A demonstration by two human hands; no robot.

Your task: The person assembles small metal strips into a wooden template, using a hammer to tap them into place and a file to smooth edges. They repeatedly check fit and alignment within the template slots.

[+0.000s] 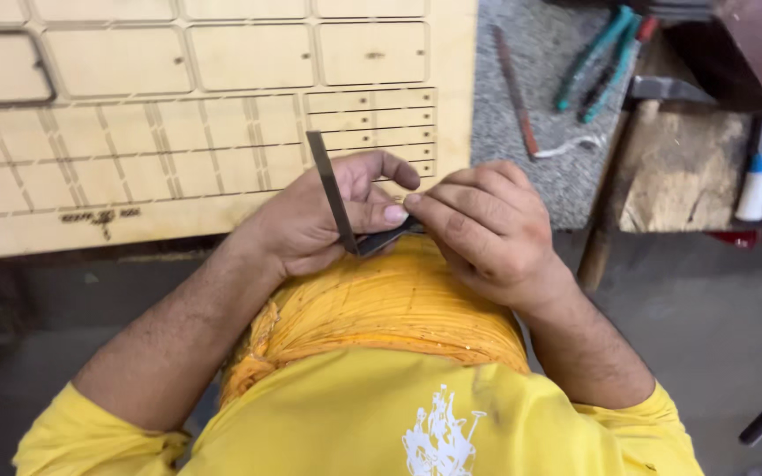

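Head view, looking down at a person in a yellow shirt. The left hand is closed around a thin dark metal strip, which stands nearly upright between thumb and fingers, its upper end rising over the plywood sheet. The right hand is curled, its fingertips pinching a second dark piece that meets the strip at its lower end; whether the two are joined or merely touching cannot be told. Both hands work just above the person's lap, close to the near edge of the surface. The sheet bears many cut outlines, and its panels appear to sit in place, so the handwork seems at an early or middle stage. To the right lie a grey mat, a long rod, teal-handled pliers and a hammer, well apart from the hands. Open floor lies on both sides of the arms.
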